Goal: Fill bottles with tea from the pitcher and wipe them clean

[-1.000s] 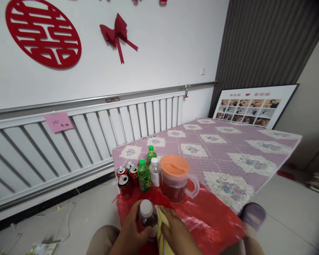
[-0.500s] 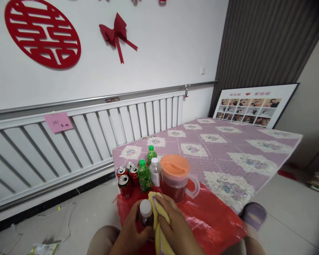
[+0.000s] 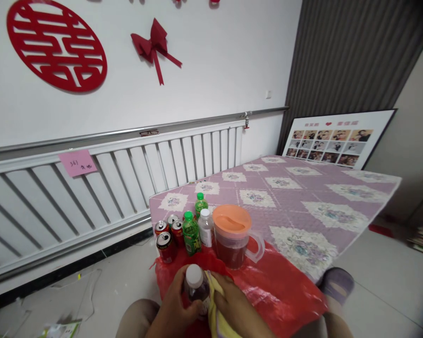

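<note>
Perhaps the bottle [image 3: 197, 290], inside the left hand [image 3: 178, 303]'s curled grip near the red-covered surface [image 3: 285, 284]'s near edge, could slip if the right hand [image 3: 232, 300], clutching the cloth [image 3: 221, 327], presses unevenly.

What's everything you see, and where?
Held bottle: 1, white cap, lower middle
Cloth: 1, yellow, beside it
Jug: 1, orange lid, middle
Green bottles: 2, green, near jug
Pale bottle: 1, white, near jug
Cans: 4+, mostly red, left
Plastic sheet: 1, red, under jug
Floral cover: 1, purple, behind jug
Radiator: 1, white, left
Note: 1, pink, on radiator
Glasses: 1, dark, above radiator
Pipe: 1, grey, wall
Round sign: 1, red, wall
Bow: 1, red, wall
Photo board: 1, white, right
Slipper: 1, purple, right
Floor bits: blurred, left
Left hand: 1, on held bottle
Right hand: 1, on cloth
Knees: 2, beige, bottom
</note>
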`<state>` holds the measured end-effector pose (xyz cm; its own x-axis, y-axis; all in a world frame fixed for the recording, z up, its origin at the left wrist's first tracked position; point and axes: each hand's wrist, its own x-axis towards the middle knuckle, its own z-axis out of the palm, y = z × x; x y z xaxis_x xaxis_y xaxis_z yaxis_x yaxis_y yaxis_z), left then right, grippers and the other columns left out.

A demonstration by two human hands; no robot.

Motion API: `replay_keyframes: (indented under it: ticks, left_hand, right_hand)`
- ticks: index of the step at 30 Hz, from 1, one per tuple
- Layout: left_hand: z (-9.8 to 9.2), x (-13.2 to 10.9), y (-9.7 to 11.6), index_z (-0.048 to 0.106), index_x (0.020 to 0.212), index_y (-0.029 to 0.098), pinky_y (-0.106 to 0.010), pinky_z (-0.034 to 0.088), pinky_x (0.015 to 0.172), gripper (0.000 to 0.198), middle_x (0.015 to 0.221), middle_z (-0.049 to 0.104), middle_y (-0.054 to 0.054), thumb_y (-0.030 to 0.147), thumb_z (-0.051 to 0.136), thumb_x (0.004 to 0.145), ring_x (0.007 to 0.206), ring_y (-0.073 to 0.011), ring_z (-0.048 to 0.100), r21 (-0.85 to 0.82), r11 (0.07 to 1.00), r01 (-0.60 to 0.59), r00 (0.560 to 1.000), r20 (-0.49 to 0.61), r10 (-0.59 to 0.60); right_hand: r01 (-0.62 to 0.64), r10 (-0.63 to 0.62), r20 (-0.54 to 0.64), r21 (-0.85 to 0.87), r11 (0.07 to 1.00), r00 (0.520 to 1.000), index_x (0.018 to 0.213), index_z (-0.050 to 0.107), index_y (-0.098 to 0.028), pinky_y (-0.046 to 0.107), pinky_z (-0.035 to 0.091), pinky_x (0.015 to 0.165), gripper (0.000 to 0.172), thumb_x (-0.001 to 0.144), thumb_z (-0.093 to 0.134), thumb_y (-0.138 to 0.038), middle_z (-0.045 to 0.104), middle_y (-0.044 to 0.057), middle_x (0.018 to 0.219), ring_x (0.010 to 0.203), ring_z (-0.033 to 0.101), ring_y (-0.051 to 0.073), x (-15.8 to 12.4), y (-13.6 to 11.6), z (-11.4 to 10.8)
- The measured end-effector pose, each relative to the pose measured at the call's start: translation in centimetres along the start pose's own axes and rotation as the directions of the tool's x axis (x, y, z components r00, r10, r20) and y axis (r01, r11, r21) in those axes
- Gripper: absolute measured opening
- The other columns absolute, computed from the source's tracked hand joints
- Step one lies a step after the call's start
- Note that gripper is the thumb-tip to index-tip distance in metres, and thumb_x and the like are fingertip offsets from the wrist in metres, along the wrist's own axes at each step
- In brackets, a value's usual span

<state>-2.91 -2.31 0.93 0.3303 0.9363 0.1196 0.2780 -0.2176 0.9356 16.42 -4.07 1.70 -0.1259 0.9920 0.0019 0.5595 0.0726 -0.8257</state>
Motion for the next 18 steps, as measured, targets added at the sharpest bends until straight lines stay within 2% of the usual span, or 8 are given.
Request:
replay_keyframes:
  ticks: [6,9,14,16,18]
  left_hand:
    - [0.1,0.0,0.0,0.048,0.127,0.014,-0.047,0.039,0.112,0.068,0.134,0.060,-0.015,0.005,0.056,0.061,0.127,-0.0311,0.054,-0.026,0.999,0.041,0.999,-0.029,-0.042]
    - [0.1,0.0,0.1,0.048,0.128,0.014,-0.046,0.040,0.111,0.068,0.132,0.061,-0.014,0.005,0.056,0.061,0.125,-0.0303,0.056,-0.029,0.999,0.040,0.998,-0.038,-0.041]
    - [-0.1,0.0,0.7,0.051,0.124,0.016,-0.044,0.045,0.106,0.063,0.126,0.065,-0.012,0.007,0.058,0.063,0.119,-0.0289,0.059,-0.013,1.000,0.009,1.000,-0.029,-0.010]
    - [-0.1,-0.1,1.0,0.052,0.124,0.016,-0.043,0.047,0.104,0.061,0.123,0.066,-0.012,0.008,0.059,0.064,0.117,-0.0290,0.061,-0.004,1.000,0.005,0.999,-0.034,-0.005]
    - [-0.1,-0.1,1.1,0.052,0.124,0.016,-0.043,0.046,0.106,0.061,0.125,0.066,-0.011,0.008,0.059,0.063,0.119,-0.0295,0.060,-0.006,1.000,0.006,0.999,-0.047,-0.006]
  right_hand:
    - [-0.070,0.070,-0.002,-0.081,0.994,0.998,0.141,0.052,-0.013,0.041,0.036,0.115,0.061,0.081,0.050,-0.020,0.056,0.014,0.145,0.136,0.050,0.027,-2.0,0.8,0.8]
    - [-0.013,0.011,-0.038,-0.059,0.998,0.999,0.143,0.050,-0.014,0.041,0.036,0.116,0.060,0.084,0.050,-0.024,0.054,0.014,0.147,0.137,0.048,0.026,-3.0,1.0,0.8]
    - [0.139,-0.145,-0.077,-0.070,0.988,0.986,0.145,0.047,-0.012,0.040,0.036,0.116,0.059,0.089,0.045,-0.027,0.050,0.017,0.149,0.140,0.045,0.024,-3.4,-0.6,0.1]
    - [0.158,-0.167,-0.106,-0.087,0.984,0.980,0.145,0.046,-0.012,0.040,0.036,0.116,0.059,0.089,0.044,-0.027,0.049,0.016,0.149,0.139,0.044,0.023,-3.0,-1.1,0.2]
    - [0.118,-0.132,-0.132,-0.104,0.987,0.982,0.145,0.046,-0.011,0.042,0.035,0.117,0.059,0.088,0.043,-0.026,0.048,0.017,0.149,0.139,0.045,0.024,-2.4,-1.2,0.6]
